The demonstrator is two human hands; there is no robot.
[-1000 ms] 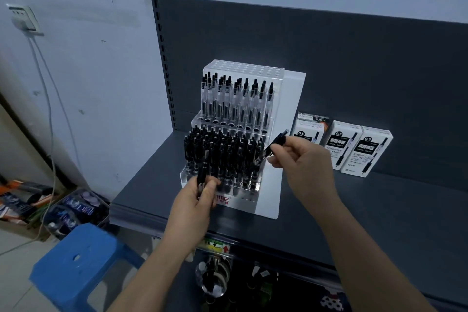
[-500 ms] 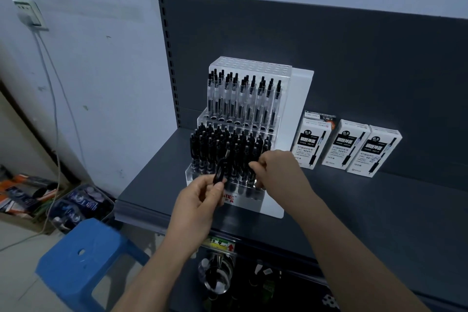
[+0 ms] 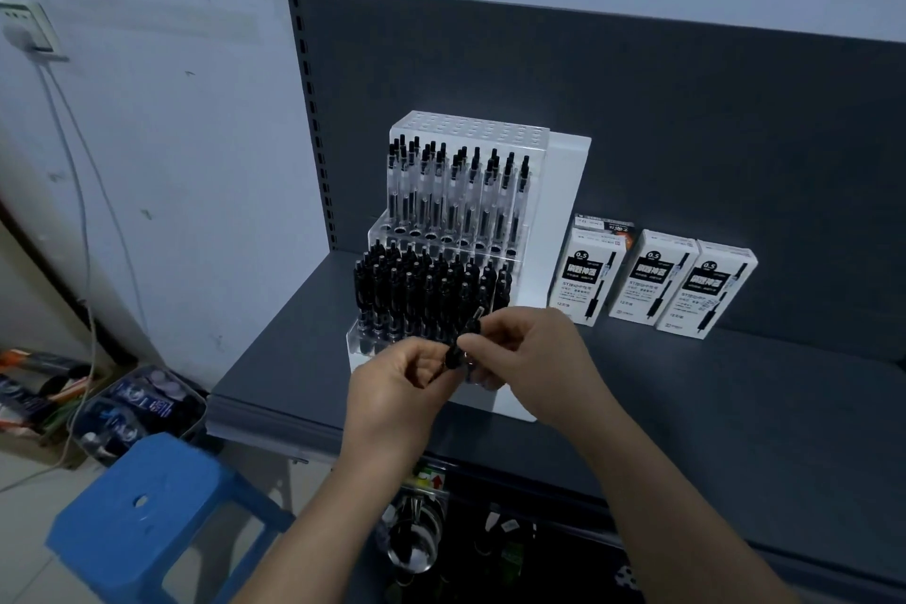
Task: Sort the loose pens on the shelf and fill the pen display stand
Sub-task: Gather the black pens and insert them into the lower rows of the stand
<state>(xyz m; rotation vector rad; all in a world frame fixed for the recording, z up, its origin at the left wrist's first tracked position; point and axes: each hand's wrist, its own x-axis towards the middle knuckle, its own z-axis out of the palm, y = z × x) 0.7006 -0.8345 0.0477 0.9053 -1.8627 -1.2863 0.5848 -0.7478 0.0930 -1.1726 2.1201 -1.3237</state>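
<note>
A white and clear acrylic pen display stand [image 3: 564, 211] stands on the dark grey shelf [image 3: 711, 407]. Its upper tier holds clear-barrelled pens [image 3: 456, 196], its lower tiers several black pens [image 3: 416, 294]. In front of the stand's lower right corner my left hand [image 3: 397, 387] and my right hand [image 3: 534, 358] meet around one black pen [image 3: 465, 338]. The pen tilts up to the right, its top end poking out above my right fingers. Both hands pinch it, and its lower end is hidden between them.
Three white pen boxes [image 3: 652, 280] lean against the shelf's back panel [image 3: 686, 113] right of the stand. A blue plastic stool [image 3: 147, 515] stands on the floor at lower left, with a bin of packets [image 3: 142, 407] behind it. A cable [image 3: 83, 211] hangs down the wall.
My right hand put its pen into the stand's lower tier, then came over to my left hand. Both hands now hold the pen that my left hand carried.
</note>
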